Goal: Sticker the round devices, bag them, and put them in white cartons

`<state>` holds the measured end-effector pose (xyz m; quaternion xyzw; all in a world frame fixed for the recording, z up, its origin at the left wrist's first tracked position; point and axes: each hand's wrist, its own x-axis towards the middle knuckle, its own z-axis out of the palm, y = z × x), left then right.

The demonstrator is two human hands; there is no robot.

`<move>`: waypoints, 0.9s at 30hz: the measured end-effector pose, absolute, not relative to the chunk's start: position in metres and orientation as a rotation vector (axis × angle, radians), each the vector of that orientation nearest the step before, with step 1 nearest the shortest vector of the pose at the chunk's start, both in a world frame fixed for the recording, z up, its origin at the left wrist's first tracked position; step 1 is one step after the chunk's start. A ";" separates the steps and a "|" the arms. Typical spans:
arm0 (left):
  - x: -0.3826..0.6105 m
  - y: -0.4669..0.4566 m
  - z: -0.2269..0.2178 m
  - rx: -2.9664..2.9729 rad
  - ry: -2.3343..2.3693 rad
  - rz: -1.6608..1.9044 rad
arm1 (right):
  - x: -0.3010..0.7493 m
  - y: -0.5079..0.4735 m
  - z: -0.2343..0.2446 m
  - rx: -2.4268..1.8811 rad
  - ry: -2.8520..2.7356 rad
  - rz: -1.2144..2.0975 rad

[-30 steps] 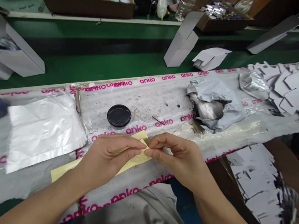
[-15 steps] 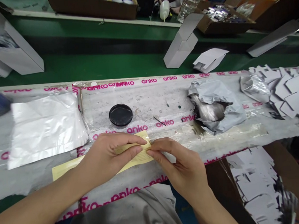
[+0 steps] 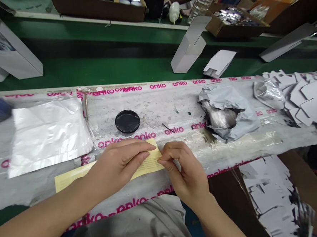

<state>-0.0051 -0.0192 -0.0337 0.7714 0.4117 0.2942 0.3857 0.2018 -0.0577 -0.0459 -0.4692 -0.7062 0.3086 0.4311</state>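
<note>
A long yellow sheet with small print (image 3: 146, 165), perhaps stickers, stretches beneath my left hand, its left end (image 3: 68, 177) showing past my forearm. My left hand (image 3: 118, 160) holds it, index finger and thumb over the print near the right end; the other fingers are hidden. At the sheet's right edge, my right hand (image 3: 187, 170) pinches with thumb and forefinger; whether a small piece is between the tips is too fine to see. A round black lid or shallow dish (image 3: 127, 121) lies just beyond my hands, with a thin dark stick (image 3: 168, 127) to its right.
Flat silvery bags (image 3: 50, 134) lie at left. On the right are a torn grey plastic bag (image 3: 228, 117) with clear-wrapped contents and piled white cartons (image 3: 307, 98). White boxes (image 3: 188, 54) stand along the green ledge (image 3: 104, 70). Below right, a brown carton (image 3: 305, 188) holds white pieces.
My right hand has shifted slightly left and its fingers have curled more at the sheet's edge. My left fingertips have drawn back a little, uncovering more of the sheet's right end.
</note>
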 end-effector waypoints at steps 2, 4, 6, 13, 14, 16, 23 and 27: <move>-0.004 -0.019 -0.035 1.974 1.045 0.755 | 0.202 -0.057 -0.048 -1.181 -1.673 0.866; -0.004 -0.018 -0.035 1.989 1.042 0.761 | 0.202 -0.056 -0.047 -1.225 -1.570 1.023; -0.004 -0.018 -0.035 2.006 1.047 0.761 | 0.202 -0.054 -0.045 -1.274 -1.482 1.177; -0.003 -0.018 -0.035 2.009 1.037 0.763 | 0.200 -0.047 -0.040 -1.367 -1.384 1.350; -0.002 -0.019 -0.035 1.994 1.040 0.764 | 0.200 -0.047 -0.041 -1.376 -1.376 1.357; 0.000 -0.019 -0.036 1.972 1.050 0.768 | 0.199 -0.048 -0.042 -1.384 -1.353 1.377; 0.009 -0.025 -0.040 1.897 1.200 0.782 | 0.199 -0.048 -0.044 -1.375 -1.325 1.422; 0.011 -0.026 -0.038 1.826 1.267 0.707 | 0.197 -0.050 -0.044 -1.336 -1.344 1.366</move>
